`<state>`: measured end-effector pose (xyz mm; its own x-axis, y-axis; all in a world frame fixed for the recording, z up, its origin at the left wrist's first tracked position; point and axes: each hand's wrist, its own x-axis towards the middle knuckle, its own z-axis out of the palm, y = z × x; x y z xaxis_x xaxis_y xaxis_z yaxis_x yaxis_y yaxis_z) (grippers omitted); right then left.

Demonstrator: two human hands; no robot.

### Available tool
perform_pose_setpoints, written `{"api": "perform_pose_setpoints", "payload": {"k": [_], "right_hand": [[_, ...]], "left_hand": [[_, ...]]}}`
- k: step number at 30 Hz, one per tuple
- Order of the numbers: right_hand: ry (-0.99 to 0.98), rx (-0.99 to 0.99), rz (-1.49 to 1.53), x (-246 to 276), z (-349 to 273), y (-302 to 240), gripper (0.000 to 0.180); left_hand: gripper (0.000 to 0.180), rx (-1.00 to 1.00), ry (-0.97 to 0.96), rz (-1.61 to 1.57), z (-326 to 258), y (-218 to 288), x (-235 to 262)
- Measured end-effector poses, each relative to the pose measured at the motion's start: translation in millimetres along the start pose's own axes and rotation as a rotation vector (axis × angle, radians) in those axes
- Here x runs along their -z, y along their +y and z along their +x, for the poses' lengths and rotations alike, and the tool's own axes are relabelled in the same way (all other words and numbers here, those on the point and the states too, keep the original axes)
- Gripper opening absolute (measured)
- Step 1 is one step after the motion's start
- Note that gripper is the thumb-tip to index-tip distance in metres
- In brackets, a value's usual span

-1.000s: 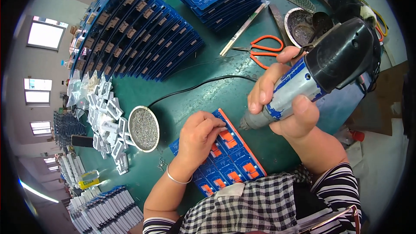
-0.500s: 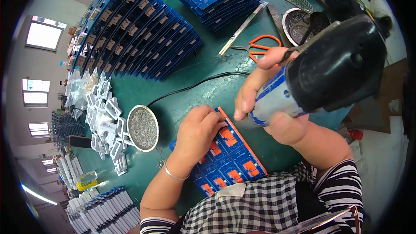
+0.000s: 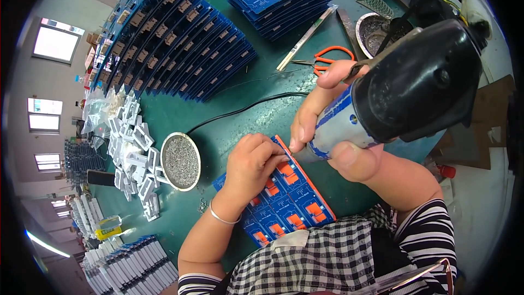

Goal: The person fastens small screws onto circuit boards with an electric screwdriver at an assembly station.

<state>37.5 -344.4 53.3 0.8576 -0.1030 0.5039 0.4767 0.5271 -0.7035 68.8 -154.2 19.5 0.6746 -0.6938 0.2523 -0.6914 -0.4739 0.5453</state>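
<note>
A blue circuit board panel [image 3: 284,202] with orange parts and an orange strip along its right edge lies in front of me. My left hand [image 3: 252,161] rests on its upper part, fingers pinched close to the corner. What sits between those fingertips is too small to make out. My right hand [image 3: 322,114] wraps round an electric screwdriver [image 3: 417,84], silver and blue at the front with a black rear body. Its front end points down toward my left fingertips; the tip is hidden.
Left of the panel stands a round dish [image 3: 181,161] of small metal screws, beside white plastic frames [image 3: 134,147]. Tall blue board stacks [image 3: 174,38] rise behind. Orange-handled scissors [image 3: 333,57], a metal bowl [image 3: 367,35] and a spring [image 3: 375,1] lie beyond the screwdriver. A black cable [image 3: 245,106] crosses the table.
My right hand has brought the screwdriver slightly left, nearer my left fingertips. My left hand stays almost in place on the panel.
</note>
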Motion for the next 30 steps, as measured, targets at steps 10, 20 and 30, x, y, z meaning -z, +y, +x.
{"api": "perform_pose_setpoints", "payload": {"k": [10,20,30], "right_hand": [[-0.161,0.035,-0.191,-4.8,7.8,6.8,0.06],[-0.179,-0.078,-0.194,-13.8,9.6,8.1,0.062],[-0.246,0.168,-0.638,-32.0,18.0,17.4,0.063]], "left_hand": [[0.016,0.048,-0.02,-0.084,-6.8,-4.1,-2.5],[0.019,-0.014,0.004,-0.028,-5.2,-4.1,0.3],[0.026,0.08,0.028,-0.013,-9.7,2.5,10.4]]}}
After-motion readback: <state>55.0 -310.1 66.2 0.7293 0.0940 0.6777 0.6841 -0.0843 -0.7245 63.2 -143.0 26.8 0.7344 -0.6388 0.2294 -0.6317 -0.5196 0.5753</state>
